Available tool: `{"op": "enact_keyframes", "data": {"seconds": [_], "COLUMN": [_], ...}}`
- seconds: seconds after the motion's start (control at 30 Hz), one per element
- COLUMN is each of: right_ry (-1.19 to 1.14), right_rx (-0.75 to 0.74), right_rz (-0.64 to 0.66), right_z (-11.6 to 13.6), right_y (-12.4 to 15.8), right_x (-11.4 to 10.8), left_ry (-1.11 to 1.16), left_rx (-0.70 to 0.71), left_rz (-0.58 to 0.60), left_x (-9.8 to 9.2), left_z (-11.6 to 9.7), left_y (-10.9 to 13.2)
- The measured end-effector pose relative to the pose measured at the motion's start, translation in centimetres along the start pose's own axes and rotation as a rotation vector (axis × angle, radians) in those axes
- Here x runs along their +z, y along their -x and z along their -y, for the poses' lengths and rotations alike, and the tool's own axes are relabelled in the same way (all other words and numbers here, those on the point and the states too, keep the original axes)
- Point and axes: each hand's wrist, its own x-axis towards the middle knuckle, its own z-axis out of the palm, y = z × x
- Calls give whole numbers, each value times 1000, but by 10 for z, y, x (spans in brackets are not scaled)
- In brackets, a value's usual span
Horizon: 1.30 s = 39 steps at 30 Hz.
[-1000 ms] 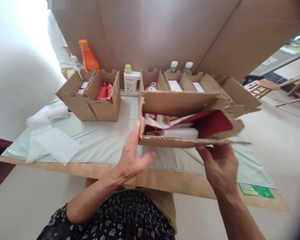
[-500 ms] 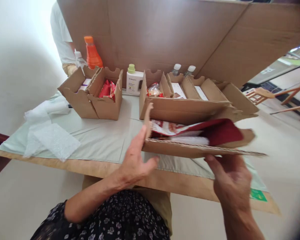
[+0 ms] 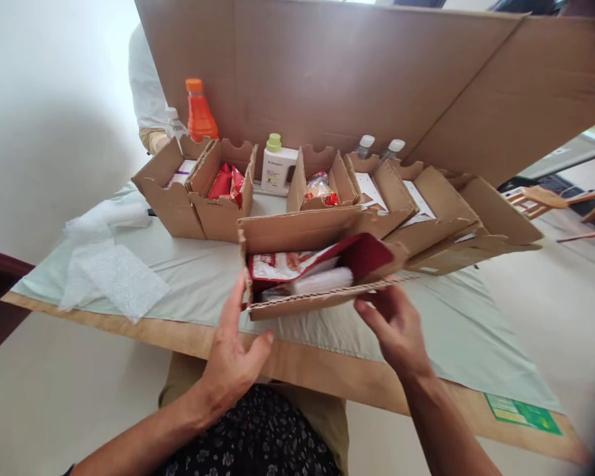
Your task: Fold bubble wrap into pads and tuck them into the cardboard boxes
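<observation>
A cardboard box (image 3: 297, 305), open at the top, is tilted over the near part of the table. Inside it lie a dark red packet (image 3: 367, 254) with a printed white panel and a clear plastic-wrapped item (image 3: 324, 281) whose kind I cannot make out. My left hand (image 3: 233, 357) presses its fingers along the box's left end, thumb apart. At the near right side, my right hand (image 3: 394, 324) grips the box, with some fingers hidden beneath it.
Behind stand a cardboard bin with red packets (image 3: 224, 182), a white bottle with a green cap (image 3: 277, 168), an orange bottle (image 3: 201, 116) and several more bins. Bubble wrap (image 3: 123, 281) lies at left. A tall cardboard panel (image 3: 327, 79) backs the table; a person's sleeve (image 3: 151, 86) shows behind it.
Both hands have carried the box leftward, away from the right-hand bins, which now show more fully. The view has also shifted slightly.
</observation>
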Motion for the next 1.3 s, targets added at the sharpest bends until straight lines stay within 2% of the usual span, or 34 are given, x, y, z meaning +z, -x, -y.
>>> {"op": "enact_keyframes", "data": {"seconds": [0.1,0.17,0.27,0.33,0.47,0.63,0.73,0.8,0.9,1.03,1.17,1.3], "right_ry": [-44,-78,-113,-133,-155,-176,-192,-212,-242,-231,-218,-183], "right_rx": [-46,-83,-112,-124,-143,-152,-184,-151,-5,111,124,124], "right_rz": [166,245,289,277,252,228,215,212,213,207,173,152], "right_z": [-4,-4,-2,-1,3,2,-12,-29,-60,-93,-104,-103], "right_y": [-34,-60,-88,-96,-94,-86,-86,-87,-85,-79,-77,-76], "right_x": [44,70,98,110,121,124,123,122,121,123,126,126], "left_ry": [-32,-51,-74,-74,-51,-54,-39,-26,6,79,83,25], "left_rx": [-123,-160,-144,-104,-24,-1,34,46,66,88,89,104], "left_rz": [-95,-140,-137,-100,-18,22,48,69,71,31,-20,-51], "left_x": [-23,-29,-27,-21,-12,-4,7,18,40,72,100,109], "left_z": [18,27,32,29,24,23,19,16,14,16,22,32], "left_y": [23,36,44,44,37,29,25,19,0,-46,-100,-137]}}
